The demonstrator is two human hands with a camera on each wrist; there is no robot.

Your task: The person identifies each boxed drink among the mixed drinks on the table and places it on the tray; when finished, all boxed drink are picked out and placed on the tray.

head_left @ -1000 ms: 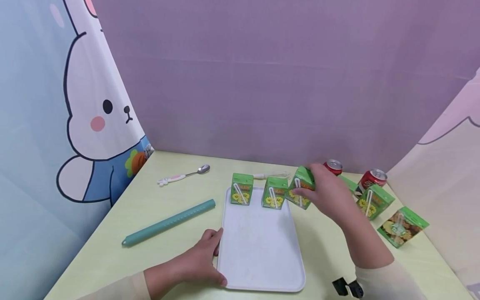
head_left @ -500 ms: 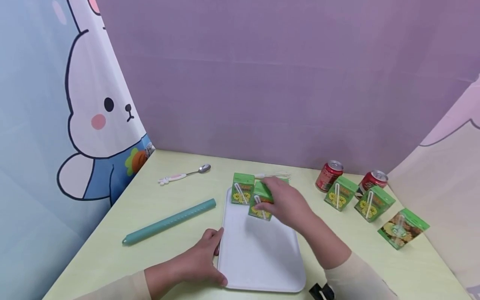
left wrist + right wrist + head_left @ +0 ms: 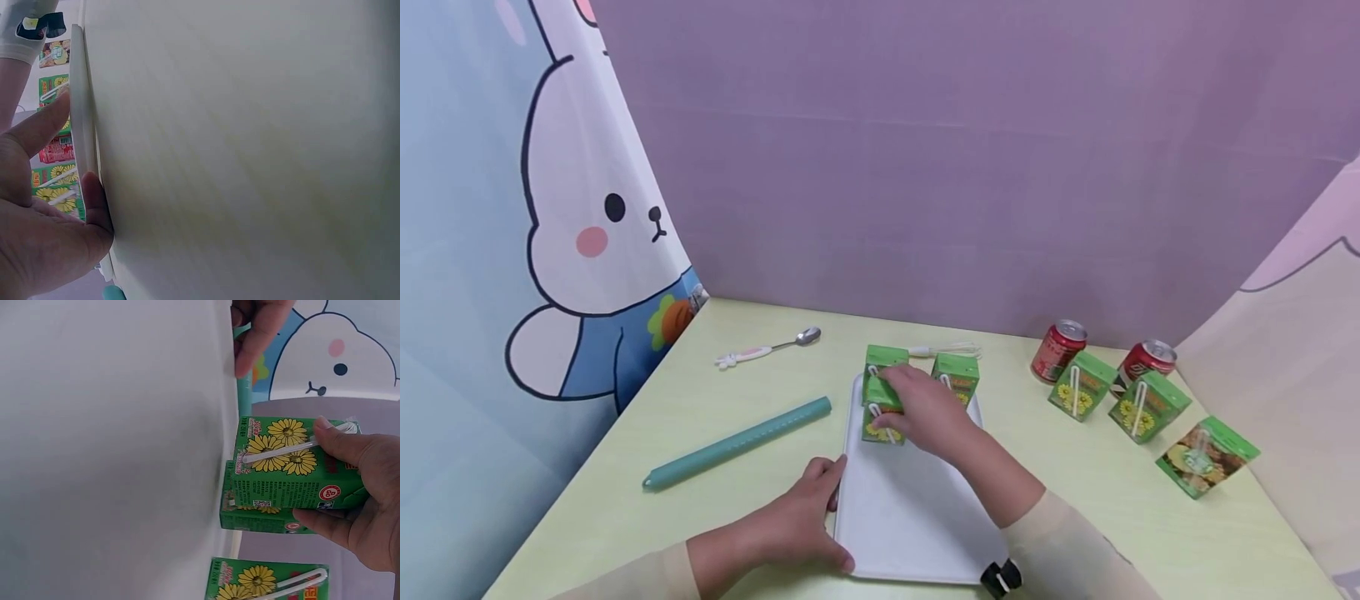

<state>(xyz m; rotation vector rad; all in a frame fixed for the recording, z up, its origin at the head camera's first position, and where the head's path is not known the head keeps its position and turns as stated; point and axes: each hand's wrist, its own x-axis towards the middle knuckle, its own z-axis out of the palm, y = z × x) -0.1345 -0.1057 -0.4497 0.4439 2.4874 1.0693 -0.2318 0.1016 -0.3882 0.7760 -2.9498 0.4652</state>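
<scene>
In the head view my right hand (image 3: 928, 408) grips a green juice carton (image 3: 882, 427) printed with yellow flowers, a white straw on its front. It is over the far left part of the white tray (image 3: 917, 517), just in front of a second green carton (image 3: 886, 357). The right wrist view shows thumb and fingers on opposite sides of the held carton (image 3: 281, 481); whether its base touches the tray I cannot tell. Another carton (image 3: 957, 368) stands at the tray's far right. My left hand (image 3: 801, 517) holds the tray's left edge.
Two red cans (image 3: 1058, 352) stand at the back right, with green cartons (image 3: 1082, 387) in front of them. A whisk (image 3: 946, 351) lies behind the tray. To the left are a spoon (image 3: 767, 350) and a long teal stick (image 3: 737, 446).
My right hand has carried the carton left from beside the tray to the front of the far left carton. My left hand stays on the tray's edge.
</scene>
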